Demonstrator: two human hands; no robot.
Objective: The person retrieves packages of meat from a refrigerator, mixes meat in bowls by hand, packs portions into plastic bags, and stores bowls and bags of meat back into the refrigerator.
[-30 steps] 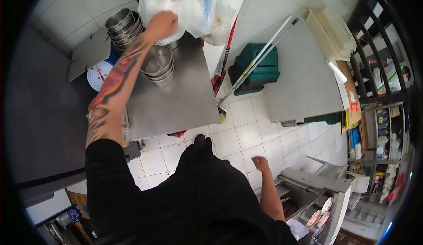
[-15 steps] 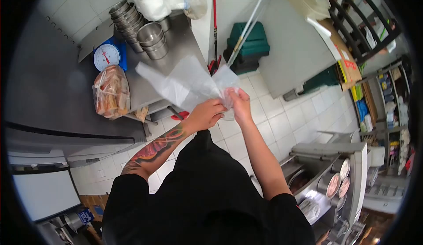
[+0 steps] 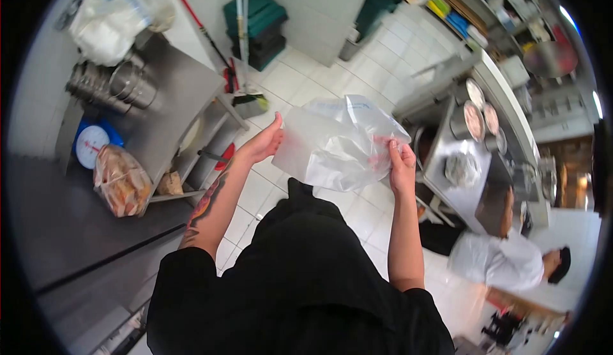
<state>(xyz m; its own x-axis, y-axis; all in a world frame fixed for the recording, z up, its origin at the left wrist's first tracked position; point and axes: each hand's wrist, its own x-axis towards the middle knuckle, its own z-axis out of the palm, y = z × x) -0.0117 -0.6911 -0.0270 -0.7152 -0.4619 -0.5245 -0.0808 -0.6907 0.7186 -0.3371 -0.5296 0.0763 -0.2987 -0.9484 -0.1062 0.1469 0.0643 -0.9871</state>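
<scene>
A translucent plastic bag (image 3: 338,141) is spread between my two hands, in front of my body and above the tiled floor. My left hand (image 3: 265,141) is at the bag's left edge, its fingers closed on the plastic and partly behind it. At the bag's right side, my right hand (image 3: 401,158) pinches the edge between thumb and fingers. The bag looks empty, with faint blue print near its top.
At left, a steel table (image 3: 175,87) bears stacked metal pots (image 3: 132,82), a scale (image 3: 92,144) and a bagged bundle (image 3: 121,179). A broom (image 3: 249,104) stands by a green bin (image 3: 255,16). A person in white (image 3: 511,259) is beside the right-hand counter (image 3: 472,195).
The bag went from bunched between both hands to spread wide as they moved apart. The view has turned right, and a person in white has come into it.
</scene>
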